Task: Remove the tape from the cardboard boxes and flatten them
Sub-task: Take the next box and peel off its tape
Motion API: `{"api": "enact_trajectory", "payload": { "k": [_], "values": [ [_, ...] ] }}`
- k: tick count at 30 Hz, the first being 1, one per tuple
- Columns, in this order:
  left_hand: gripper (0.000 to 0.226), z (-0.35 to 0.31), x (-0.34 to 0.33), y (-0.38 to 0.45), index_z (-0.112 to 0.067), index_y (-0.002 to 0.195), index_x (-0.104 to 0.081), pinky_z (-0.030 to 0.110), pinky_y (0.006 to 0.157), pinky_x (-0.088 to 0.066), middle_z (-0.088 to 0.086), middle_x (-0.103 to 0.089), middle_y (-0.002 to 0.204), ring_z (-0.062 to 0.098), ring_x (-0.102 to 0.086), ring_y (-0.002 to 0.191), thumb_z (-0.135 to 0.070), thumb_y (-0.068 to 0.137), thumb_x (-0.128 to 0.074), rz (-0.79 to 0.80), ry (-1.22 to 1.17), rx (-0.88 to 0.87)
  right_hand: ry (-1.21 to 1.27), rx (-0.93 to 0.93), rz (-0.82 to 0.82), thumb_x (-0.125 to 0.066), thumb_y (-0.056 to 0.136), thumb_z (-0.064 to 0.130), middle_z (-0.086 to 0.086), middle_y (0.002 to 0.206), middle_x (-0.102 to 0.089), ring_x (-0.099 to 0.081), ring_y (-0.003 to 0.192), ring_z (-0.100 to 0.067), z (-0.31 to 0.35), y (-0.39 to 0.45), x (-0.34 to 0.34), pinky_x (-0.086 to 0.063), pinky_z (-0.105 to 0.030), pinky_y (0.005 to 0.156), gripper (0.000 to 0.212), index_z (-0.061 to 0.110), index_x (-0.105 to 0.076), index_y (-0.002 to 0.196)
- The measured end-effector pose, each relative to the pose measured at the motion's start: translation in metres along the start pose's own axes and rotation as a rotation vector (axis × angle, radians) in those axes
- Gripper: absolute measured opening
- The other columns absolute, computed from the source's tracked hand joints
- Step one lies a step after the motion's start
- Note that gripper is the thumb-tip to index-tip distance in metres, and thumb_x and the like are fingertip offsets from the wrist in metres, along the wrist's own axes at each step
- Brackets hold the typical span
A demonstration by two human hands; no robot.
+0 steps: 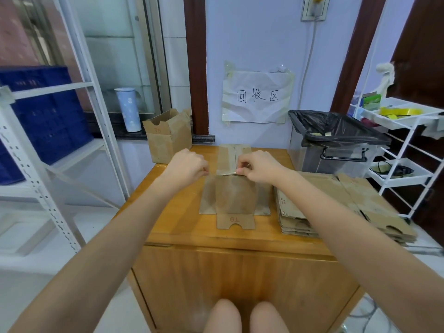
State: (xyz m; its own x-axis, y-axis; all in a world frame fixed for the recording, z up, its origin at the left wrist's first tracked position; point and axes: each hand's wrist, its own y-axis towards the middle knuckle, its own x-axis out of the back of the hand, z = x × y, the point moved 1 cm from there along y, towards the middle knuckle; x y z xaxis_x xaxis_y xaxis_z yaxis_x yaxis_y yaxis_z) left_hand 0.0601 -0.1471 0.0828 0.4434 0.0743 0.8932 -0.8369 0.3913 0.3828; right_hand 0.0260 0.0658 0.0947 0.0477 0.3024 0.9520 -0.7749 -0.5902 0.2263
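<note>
While the box (234, 195) is lying collapsed at the middle of the table (182, 227), its long axis is running from 6 toward 12 o'clock, with the taped seam at the far end. The right hand (258, 167) is sitting directly on that seam, fingers curled and pinching the tape (227, 173) end, so peeling probably continues toward 12. The left hand (186, 165), at 9 o'clock of the tape, is curling its fingers at the box's edge; whether it is gripping cardboard, I cannot tell.
</note>
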Motion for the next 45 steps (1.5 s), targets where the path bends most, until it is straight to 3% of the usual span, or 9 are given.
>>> {"api": "enact_trajectory", "payload": {
  "k": [4,8,12,18,25,29,38,42,45],
  "values": [
    [0.011,0.009,0.023,0.010,-0.012,0.080,-0.074,0.038,0.078,-0.047,0.005,-0.069,0.077,0.029,-0.065,0.073,-0.023,0.083,-0.074,-0.071,0.120,-0.147,0.009,-0.003,0.006,-0.059,0.094,0.028,-0.002,0.093,-0.069,-0.061,0.090,-0.020,-0.002,0.000,0.001,-0.048,-0.033,0.083,0.018,0.012,-0.067,0.092],
    [0.022,0.005,0.039,0.015,-0.015,0.057,-0.069,0.036,0.065,-0.052,0.002,-0.063,0.058,0.024,-0.059,0.053,-0.019,0.059,-0.090,-0.071,0.245,-0.276,0.024,-0.009,-0.007,-0.059,0.093,0.029,0.000,0.090,-0.068,-0.060,0.087,-0.018,-0.003,0.000,-0.001,-0.045,-0.031,0.079,0.019,0.012,-0.067,0.092],
    [0.029,-0.003,0.050,0.026,-0.015,0.053,-0.067,0.033,0.063,-0.052,0.000,-0.059,0.053,0.022,-0.058,0.051,-0.024,0.049,-0.094,-0.014,0.347,-0.334,0.024,-0.002,-0.018,-0.058,0.094,0.030,0.005,0.084,-0.062,-0.055,0.082,-0.015,-0.001,0.000,-0.001,-0.037,-0.026,0.072,0.018,0.014,-0.066,0.092],
    [0.019,-0.006,0.052,0.045,-0.019,0.061,-0.069,0.037,0.070,-0.051,-0.002,-0.062,0.060,0.023,-0.059,0.060,-0.027,0.063,-0.086,0.021,0.470,-0.375,0.022,0.006,-0.033,-0.058,0.093,0.032,0.002,0.090,-0.068,-0.059,0.085,-0.016,-0.003,-0.001,-0.002,-0.040,-0.027,0.074,0.021,0.014,-0.069,0.093],
    [0.019,-0.013,0.055,0.062,-0.019,0.056,-0.070,0.035,0.066,-0.051,-0.003,-0.058,0.055,0.022,-0.055,0.055,-0.023,0.056,-0.088,0.006,0.464,-0.363,0.055,0.008,-0.032,-0.066,0.084,0.040,0.009,0.082,-0.066,-0.059,0.080,-0.010,-0.001,-0.003,0.000,-0.048,-0.028,0.077,0.024,0.017,-0.069,0.086],
    [0.009,-0.019,0.054,0.067,-0.018,0.080,-0.074,0.037,0.081,-0.043,0.000,-0.066,0.077,0.024,-0.058,0.077,-0.027,0.079,-0.074,-0.010,0.462,-0.346,0.035,-0.007,-0.005,-0.071,0.078,0.051,0.005,0.091,-0.069,-0.062,0.088,-0.012,-0.003,0.000,-0.001,-0.050,-0.031,0.082,0.036,0.016,-0.068,0.088],
    [0.024,-0.022,0.061,0.074,-0.021,0.055,-0.068,0.025,0.058,-0.037,-0.004,-0.058,0.055,0.021,-0.054,0.051,-0.025,0.053,-0.091,-0.179,0.335,-0.224,0.042,0.011,-0.058,-0.058,0.092,0.039,0.001,0.082,-0.068,-0.062,0.085,-0.018,-0.005,0.002,-0.003,-0.044,-0.030,0.074,0.030,0.012,-0.061,0.077],
    [0.020,-0.021,0.064,0.082,-0.019,0.103,-0.071,0.032,0.080,-0.033,0.002,-0.066,0.103,0.024,-0.058,0.096,-0.030,0.087,-0.067,-0.181,0.178,-0.004,0.150,-0.060,-0.069,-0.055,0.095,0.030,0.002,0.072,-0.058,-0.056,0.078,-0.024,-0.009,-0.001,-0.003,-0.039,-0.031,0.068,0.027,0.011,-0.054,0.075],
    [0.033,-0.012,0.056,0.079,-0.020,0.119,-0.063,0.032,0.081,-0.038,0.003,-0.063,0.111,0.024,-0.058,0.102,-0.028,0.087,-0.065,-0.159,-0.048,0.152,0.284,-0.118,-0.085,-0.053,0.096,0.030,-0.009,0.080,-0.066,-0.060,0.081,-0.026,-0.015,-0.004,-0.005,-0.047,-0.036,0.079,0.028,0.013,-0.055,0.073]
  ]
}}
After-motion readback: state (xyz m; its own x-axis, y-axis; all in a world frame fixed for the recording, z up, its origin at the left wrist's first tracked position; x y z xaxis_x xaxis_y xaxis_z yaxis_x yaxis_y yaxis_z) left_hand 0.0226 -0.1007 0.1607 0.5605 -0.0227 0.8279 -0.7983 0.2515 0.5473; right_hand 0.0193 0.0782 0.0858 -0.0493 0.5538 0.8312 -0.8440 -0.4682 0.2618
